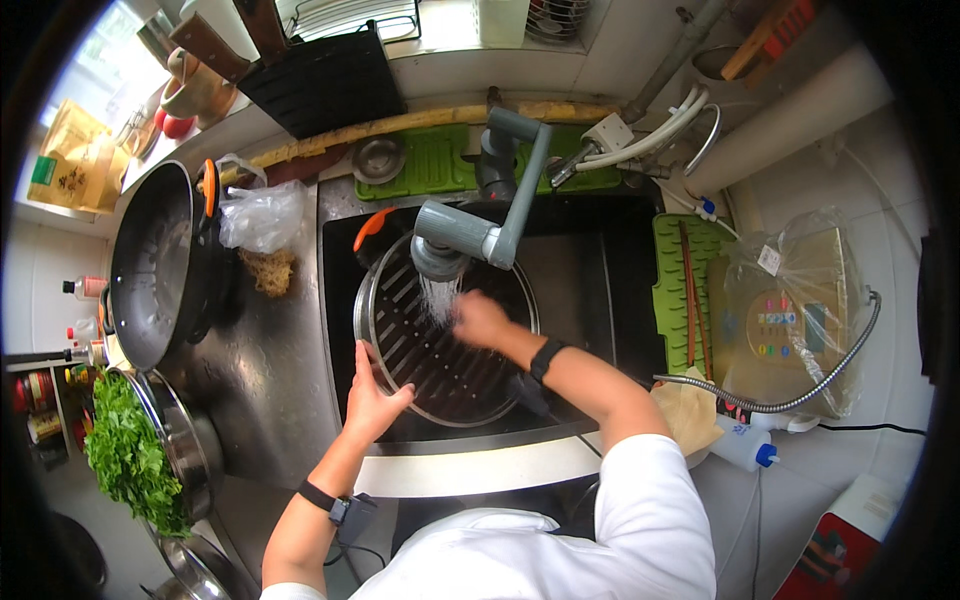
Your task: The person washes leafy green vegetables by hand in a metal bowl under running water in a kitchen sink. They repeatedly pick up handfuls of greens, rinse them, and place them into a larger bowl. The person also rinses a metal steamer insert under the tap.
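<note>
My left hand [373, 401] holds the near left edge of a round steel-rimmed piece of cookware [450, 382] in the black sink [637, 300]. Whether this is a pan or a see-through lid is unclear; slots and dots show across its dark middle. An orange handle [373, 227] sticks out at its upper left. From the grey swivel faucet [459, 229], a spray of water [437, 300] falls into it. My right hand [484, 321] is blurred beside the spray, over the cookware's inside; anything in its fingers is hidden.
Left of the sink stand a black wok [154, 262], a plastic bag [262, 214], a fibre scrubber [268, 271] and leafy greens [131, 450] in a steel pot [191, 442]. On the right are chopsticks [690, 292], a plastic-covered appliance [787, 322] and a flexible metal hose [817, 394].
</note>
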The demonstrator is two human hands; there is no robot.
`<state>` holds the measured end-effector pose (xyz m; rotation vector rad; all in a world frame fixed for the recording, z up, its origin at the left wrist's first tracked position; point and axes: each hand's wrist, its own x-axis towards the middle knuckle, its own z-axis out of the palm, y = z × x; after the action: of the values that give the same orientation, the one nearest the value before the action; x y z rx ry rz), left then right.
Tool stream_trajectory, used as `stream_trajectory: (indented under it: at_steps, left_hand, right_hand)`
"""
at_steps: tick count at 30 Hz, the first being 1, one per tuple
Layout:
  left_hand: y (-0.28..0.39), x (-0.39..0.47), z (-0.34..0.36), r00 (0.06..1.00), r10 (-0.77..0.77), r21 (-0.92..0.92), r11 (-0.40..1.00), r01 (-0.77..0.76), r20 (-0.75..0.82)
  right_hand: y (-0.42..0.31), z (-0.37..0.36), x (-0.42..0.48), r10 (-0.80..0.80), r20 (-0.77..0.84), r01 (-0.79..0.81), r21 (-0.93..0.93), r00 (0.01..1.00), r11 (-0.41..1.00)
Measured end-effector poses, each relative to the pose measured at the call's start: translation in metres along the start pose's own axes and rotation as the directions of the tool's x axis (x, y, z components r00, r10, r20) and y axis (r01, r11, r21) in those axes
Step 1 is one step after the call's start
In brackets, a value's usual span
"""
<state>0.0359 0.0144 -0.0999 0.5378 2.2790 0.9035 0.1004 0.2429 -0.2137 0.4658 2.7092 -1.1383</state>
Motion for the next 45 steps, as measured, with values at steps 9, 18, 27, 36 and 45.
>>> stream_trajectory:
  at_steps: [9, 18, 27, 36, 45]
  left_hand:
    - [0.003, -0.003, -0.002, 1.000, 0.009, 0.049, 0.999, -0.009, -0.002]
    - [0.016, -0.005, 0.005, 0.999, -0.026, 0.017, 1.000, 0.026, 0.023]
    - [0.015, -0.004, 0.009, 1.000, -0.016, 0.044, 0.999, 0.016, -0.007]
    - [0.022, -0.005, 0.007, 0.999, -0.040, 0.013, 0.999, 0.040, 0.003]
    - [0.011, -0.001, 0.007, 0.999, -0.051, 0.036, 0.998, 0.052, -0.004]
  right_hand:
    - [-0.011, -0.007, 0.000, -0.249, -0.118, 0.235, -0.121, 0.961, 0.964]
    - [-0.038, 0.002, -0.005, -0.268, -0.049, 0.243, -0.288, 0.962, 0.926]
    - [-0.052, 0.003, -0.006, -0.400, -0.065, 0.378, -0.214, 0.914, 0.901]
    - [-0.004, -0.024, 0.013, -0.200, -0.087, 0.154, -0.380, 0.976, 0.912]
    - [-0.066, 0.003, -0.016, -0.468, -0.043, 0.463, -0.082, 0.883, 0.882]
